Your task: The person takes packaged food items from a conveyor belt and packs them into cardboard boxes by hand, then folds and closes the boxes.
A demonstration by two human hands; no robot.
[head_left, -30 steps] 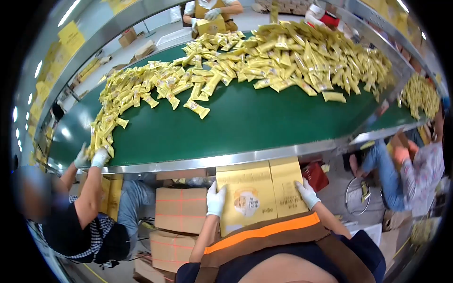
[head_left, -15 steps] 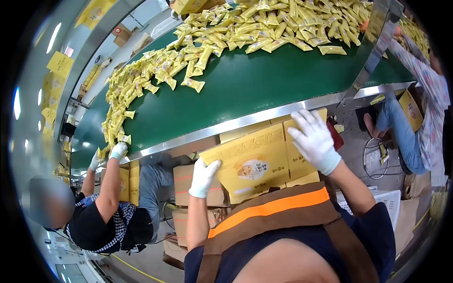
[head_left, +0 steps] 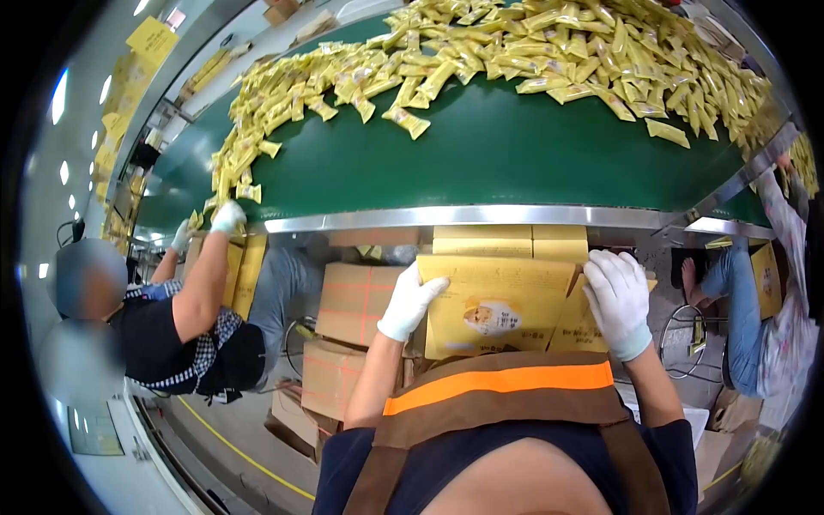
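A yellow printed carton [head_left: 493, 292], folded with a crease between two panels, stands in front of my apron [head_left: 506, 390]. My left hand [head_left: 410, 302], in a white glove, grips its upper left corner, thumb on the near face. At the right panel, my right hand [head_left: 620, 305], also white-gloved, has its fingers curled over the upper edge. The carton's lower part is hidden behind the apron. Just beyond it, below the table edge, are more yellow cartons [head_left: 485, 244].
Yellow-wrapped snack packets [head_left: 592, 64] are heaped across the green belt table [head_left: 481, 163], which has a metal edge [head_left: 463, 218]. Brown cardboard boxes [head_left: 354, 300] stand to my left. A co-worker [head_left: 189, 318] handles packets at left; another person [head_left: 777, 283] sits at right.
My view has turned, and the carton now sits straighter and more upright. My right hand has gone from spread fingers on the panel to curling over its upper edge. My left hand keeps its grip.
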